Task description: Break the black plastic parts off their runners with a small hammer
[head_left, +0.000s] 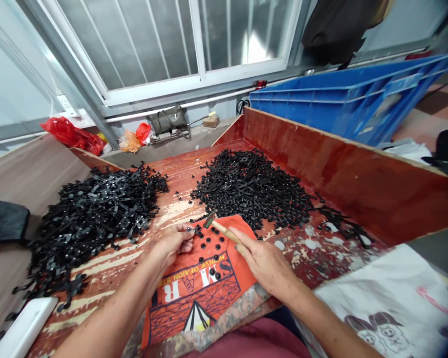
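My right hand [259,253] is wrapped round the wooden handle of a small hammer [224,230]. The hammer's dark metal head is at the far edge of an orange printed cloth [194,266]. Just left of the head, my left hand [176,242] pinches a small black plastic part [190,229] between thumb and fingertips. Several round black pieces [208,239] lie scattered on the cloth below the hammer. Beyond the cloth rises a large heap of black parts [246,184], some with long strips and round ends.
Another heap of black parts [104,204] lies to the left. A red-brown wooden board [339,164] walls the right side, with a blue crate [321,109] behind it. At lower left rests a white plastic object [33,323]. A white printed cloth [388,293] lies at lower right.
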A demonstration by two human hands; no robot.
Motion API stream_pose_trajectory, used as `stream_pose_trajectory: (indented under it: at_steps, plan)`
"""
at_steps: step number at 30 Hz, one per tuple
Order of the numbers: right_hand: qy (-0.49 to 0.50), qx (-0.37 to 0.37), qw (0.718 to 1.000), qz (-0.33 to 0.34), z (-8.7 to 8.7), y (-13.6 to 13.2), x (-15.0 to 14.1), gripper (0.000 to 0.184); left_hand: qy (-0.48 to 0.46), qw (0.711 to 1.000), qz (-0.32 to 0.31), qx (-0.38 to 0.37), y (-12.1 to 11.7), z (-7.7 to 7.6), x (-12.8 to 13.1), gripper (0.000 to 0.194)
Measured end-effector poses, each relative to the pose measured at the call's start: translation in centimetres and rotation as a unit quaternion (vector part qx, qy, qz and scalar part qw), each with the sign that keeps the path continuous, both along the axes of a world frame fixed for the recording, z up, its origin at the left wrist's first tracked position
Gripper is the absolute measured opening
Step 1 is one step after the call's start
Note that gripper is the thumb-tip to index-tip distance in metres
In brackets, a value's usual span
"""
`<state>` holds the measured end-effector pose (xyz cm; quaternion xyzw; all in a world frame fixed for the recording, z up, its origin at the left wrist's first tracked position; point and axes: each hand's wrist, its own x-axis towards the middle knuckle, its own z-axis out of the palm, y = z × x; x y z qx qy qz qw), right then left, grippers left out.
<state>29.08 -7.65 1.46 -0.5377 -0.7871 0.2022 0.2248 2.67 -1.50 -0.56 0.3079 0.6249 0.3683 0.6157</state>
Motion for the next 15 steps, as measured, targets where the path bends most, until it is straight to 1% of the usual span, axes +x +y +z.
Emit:
stream_pose_trajectory:
  at_steps: [4,6,9,11,13,15]
  plan:
    - [-0.014,0.02,1.0,0.017,0.2,0.0,-0.2,0.053,0.01,1.0,0.004,0.004,-0.1,-0.1,0.1,0.012]
    - [-0.013,0.033,0.999,0.012,0.6,-0.1,-0.5,0.053,0.015,1.0,0.006,0.005,-0.1,-0.1,0.1,0.012]
    - [0.003,0.072,0.997,-0.001,0.9,-0.2,-1.2,0.054,0.023,1.0,0.009,0.004,-0.1,-0.1,0.1,0.01]
    - [-0.031,0.073,0.997,0.01,0.7,-0.2,-1.8,0.056,0.028,1.0,0.011,0.005,-0.2,-0.1,0.1,0.009]
    - [-0.092,0.05,0.994,0.034,0.4,-0.1,-2.2,0.057,0.031,0.999,0.012,0.006,-0.2,0.0,0.2,0.01]
    - [-0.11,0.04,0.992,0.041,0.2,0.0,-2.2,0.056,0.03,0.999,0.011,0.006,-0.2,0.1,0.2,0.011]
